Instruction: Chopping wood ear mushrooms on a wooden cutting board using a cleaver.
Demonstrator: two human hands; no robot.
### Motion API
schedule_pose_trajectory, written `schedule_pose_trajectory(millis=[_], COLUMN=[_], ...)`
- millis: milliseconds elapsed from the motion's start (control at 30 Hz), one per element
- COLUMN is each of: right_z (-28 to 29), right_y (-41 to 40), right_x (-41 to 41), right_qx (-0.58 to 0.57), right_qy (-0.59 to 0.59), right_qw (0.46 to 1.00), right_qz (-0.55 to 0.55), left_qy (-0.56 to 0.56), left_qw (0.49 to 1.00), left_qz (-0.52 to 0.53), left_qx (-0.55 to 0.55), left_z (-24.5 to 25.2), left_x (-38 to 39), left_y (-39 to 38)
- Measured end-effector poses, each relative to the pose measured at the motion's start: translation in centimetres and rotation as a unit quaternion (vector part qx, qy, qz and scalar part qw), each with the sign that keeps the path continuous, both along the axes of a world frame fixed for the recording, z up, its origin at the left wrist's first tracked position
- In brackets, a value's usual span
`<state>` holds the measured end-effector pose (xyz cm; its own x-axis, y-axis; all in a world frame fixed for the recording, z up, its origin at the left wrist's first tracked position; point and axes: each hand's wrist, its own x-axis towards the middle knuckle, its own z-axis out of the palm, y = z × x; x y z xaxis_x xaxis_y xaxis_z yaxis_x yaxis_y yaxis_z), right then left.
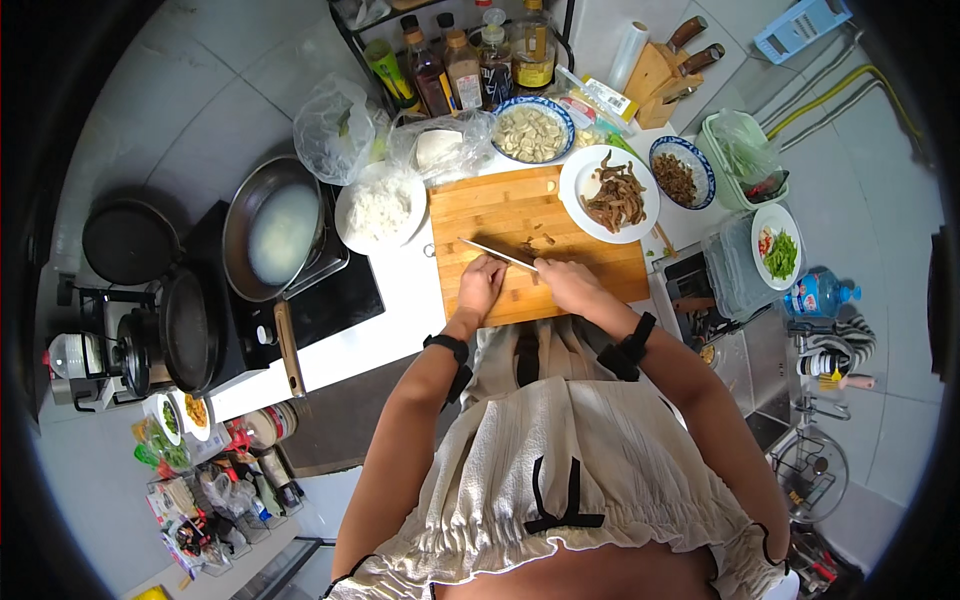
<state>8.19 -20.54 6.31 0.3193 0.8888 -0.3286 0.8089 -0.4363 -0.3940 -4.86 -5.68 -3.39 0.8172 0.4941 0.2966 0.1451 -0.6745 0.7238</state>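
On the wooden cutting board [517, 199], my right hand [566, 285] grips the handle of a kitchen knife [496, 252], its blade pointing left. My left hand [481, 285] is on the board just below the blade, fingers curled; whatever lies beneath them is hidden. A few small brown pieces [529, 246] lie on the board beyond the blade. A white plate of brown strips [613, 196] overlaps the board's far right corner, with a small pale slice [551, 186] beside it.
Left of the board stand a plate of white shreds [381, 208] and a pan of cloudy liquid [283, 240] on the stove. Beyond it are a bowl of pale slices [531, 133] and bottles [463, 71]. Rightward are a bowl of brown bits [675, 176] and the sink [739, 367].
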Motion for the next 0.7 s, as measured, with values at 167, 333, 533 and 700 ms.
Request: schedule_pose_trajectory(millis=[167, 333, 533, 700], right_z=[-2.1, -2.3, -2.6, -2.6], right_y=[2.4, 2.7, -0.2, -1.4], right_x=[-0.6, -0.5, 0.2, 0.3], right_qx=[-0.002, -0.003, 0.074, 0.065], right_qy=[-0.027, 0.003, 0.078, 0.073], right_qw=[1.000, 1.000, 0.987, 0.989], right_qz=[-0.009, -0.030, -0.120, -0.113], left_qy=[0.001, 0.015, 0.029, 0.021], left_qw=[1.000, 1.000, 0.998, 0.999], left_qz=[0.024, 0.015, 0.047, 0.037], left_qx=[0.013, 0.007, -0.024, -0.030], left_z=[-0.7, -0.5, -0.9, -0.7], left_x=[0.3, 0.4, 0.3, 0.5], left_y=[0.2, 0.3, 0.0, 0.1])
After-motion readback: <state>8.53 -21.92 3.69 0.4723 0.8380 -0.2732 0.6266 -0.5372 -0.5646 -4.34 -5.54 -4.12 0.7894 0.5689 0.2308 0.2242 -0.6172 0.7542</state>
